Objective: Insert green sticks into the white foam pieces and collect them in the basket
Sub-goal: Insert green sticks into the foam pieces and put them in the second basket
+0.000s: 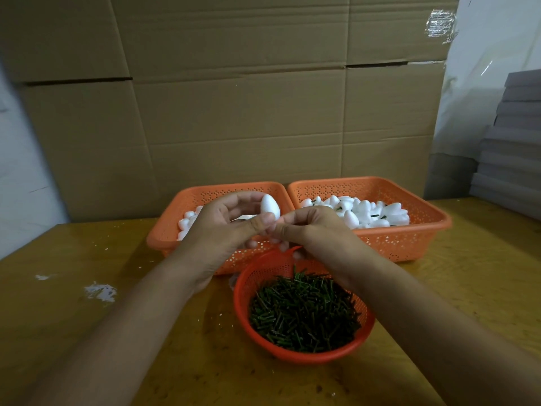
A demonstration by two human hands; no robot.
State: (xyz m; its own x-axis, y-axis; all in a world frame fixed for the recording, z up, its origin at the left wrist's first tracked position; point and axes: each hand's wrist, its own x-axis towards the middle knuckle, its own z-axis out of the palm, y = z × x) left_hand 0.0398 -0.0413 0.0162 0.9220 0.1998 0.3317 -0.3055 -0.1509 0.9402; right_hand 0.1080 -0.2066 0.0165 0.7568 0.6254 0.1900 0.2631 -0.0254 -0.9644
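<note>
My left hand point(227, 222) holds a white egg-shaped foam piece point(270, 207) upright between thumb and fingers, above the left orange basket point(164, 230) of plain foam pieces. My right hand point(310, 227) meets it from the right, fingertips pinched together at the base of the foam piece; whatever they pinch is hidden. A round orange bowl point(243, 291) full of short green sticks point(304, 312) sits just below both hands. The right orange basket point(415, 238) holds foam pieces point(366, 212) with green sticks in them.
A wooden table point(87, 332) carries white foam crumbs point(101, 291) at the left. Flattened cardboard sheets point(234, 98) stand behind the baskets. A stack of grey boards point(512, 142) rises at the right edge.
</note>
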